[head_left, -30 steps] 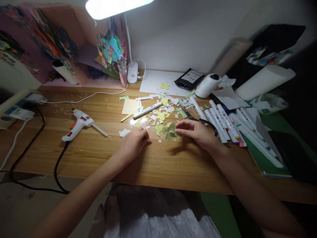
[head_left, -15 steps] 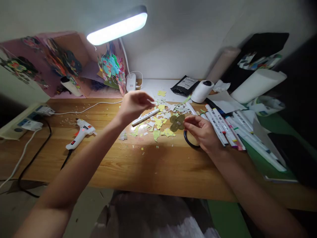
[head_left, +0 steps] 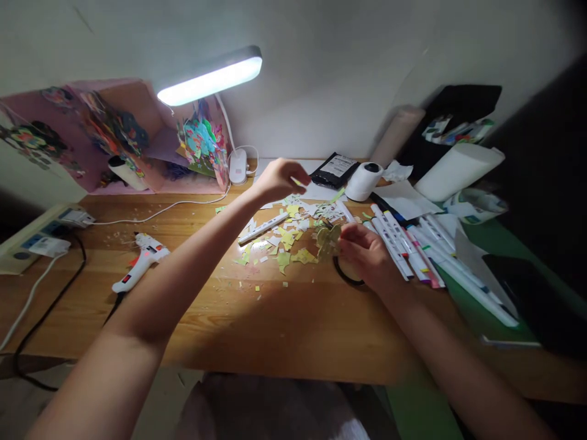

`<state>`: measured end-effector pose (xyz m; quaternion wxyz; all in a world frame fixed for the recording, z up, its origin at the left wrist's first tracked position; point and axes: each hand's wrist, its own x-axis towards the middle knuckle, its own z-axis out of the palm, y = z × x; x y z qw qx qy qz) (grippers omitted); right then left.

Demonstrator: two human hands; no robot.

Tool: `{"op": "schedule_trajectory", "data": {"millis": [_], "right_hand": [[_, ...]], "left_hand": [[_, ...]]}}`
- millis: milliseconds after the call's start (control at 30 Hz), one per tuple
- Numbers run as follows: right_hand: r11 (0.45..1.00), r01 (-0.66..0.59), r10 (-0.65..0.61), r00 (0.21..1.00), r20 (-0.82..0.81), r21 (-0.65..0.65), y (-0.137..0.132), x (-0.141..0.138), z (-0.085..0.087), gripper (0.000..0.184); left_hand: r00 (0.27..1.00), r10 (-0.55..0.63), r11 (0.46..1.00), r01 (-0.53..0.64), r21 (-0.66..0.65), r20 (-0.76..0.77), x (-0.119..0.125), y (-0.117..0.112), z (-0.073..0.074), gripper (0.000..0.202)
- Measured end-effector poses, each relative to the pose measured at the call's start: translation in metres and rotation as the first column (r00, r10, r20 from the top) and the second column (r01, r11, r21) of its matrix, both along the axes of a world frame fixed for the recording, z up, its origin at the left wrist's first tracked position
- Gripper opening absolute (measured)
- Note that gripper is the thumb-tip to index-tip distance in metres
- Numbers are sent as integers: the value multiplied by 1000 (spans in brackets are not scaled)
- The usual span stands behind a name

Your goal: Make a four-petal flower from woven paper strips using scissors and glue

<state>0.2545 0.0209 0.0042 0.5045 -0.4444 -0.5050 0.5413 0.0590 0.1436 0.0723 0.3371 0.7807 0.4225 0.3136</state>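
Observation:
My left hand (head_left: 277, 177) reaches far across the wooden desk (head_left: 192, 293), fingers pinched together over the white sheet of paper (head_left: 316, 190) near a small yellow scrap; whether it holds anything I cannot make out. My right hand (head_left: 364, 253) rests on the desk with fingers pinched on a green flower-shaped paper cut-out (head_left: 327, 237). Under this hand lies the black handle loop of scissors (head_left: 343, 275). A heap of yellow and white paper scraps (head_left: 293, 229) spreads between both hands.
A white glue gun (head_left: 137, 263) lies at the left with its cord, beside a power strip (head_left: 34, 235). A row of white markers (head_left: 413, 244) lies right of my right hand. A desk lamp (head_left: 211, 79), a paper roll (head_left: 363, 180), a black packet (head_left: 334, 170) and coloured paper artworks (head_left: 202, 143) stand at the back.
My left hand rose from the desk front and stretched to the back, past the scraps. My right hand kept hold of the green cut-out and shifted slightly back over the scissors handle.

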Motion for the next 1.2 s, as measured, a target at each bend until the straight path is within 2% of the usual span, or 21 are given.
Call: {"op": "schedule_trajectory", "data": {"millis": [133,267,367,467,600,700,800,933,1133,1200], "right_hand": [[998,-63,62,997,-51,-12,-2,-4,2,28],[991,-130,130,991,-27,11,-1,-4,-2,26],[988,-153,154,988,-18,23,0,-3,-6,25],[989,-149,148,987,-58,-2,0,-3,-8,23],[985,-113,101,991,-92,-132,1,-5,-9,25],[976,-101,87,993,-82,-193,2,-6,-12,26],[974,-106,94,993,-70,-199,2,-6,-15,27],[975,-107,100,994,-46,-193,3,-5,-18,27],[974,-137,137,990,-12,-181,4,-5,-18,24],[967,-181,191,981,39,-180,3,-5,-17,24]], "left_hand": [[990,-32,998,25,-50,-136,-20,-5,-30,21],[979,-1,1000,2,2,-206,-29,-14,-50,19],[973,14,999,-2,54,-230,-34,-20,-59,13],[973,6,997,11,74,-230,-44,-28,-65,16],[982,9,997,7,81,-188,-59,-47,-72,18],[990,51,997,-43,61,-131,-66,-62,-80,13],[993,106,994,-107,-6,-45,-69,-75,-86,16],[980,165,976,-145,-163,114,-69,-89,-90,22],[906,300,905,-171,-390,298,-70,-101,-88,37],[879,338,884,-174,-434,335,-70,-105,-86,39]]}}
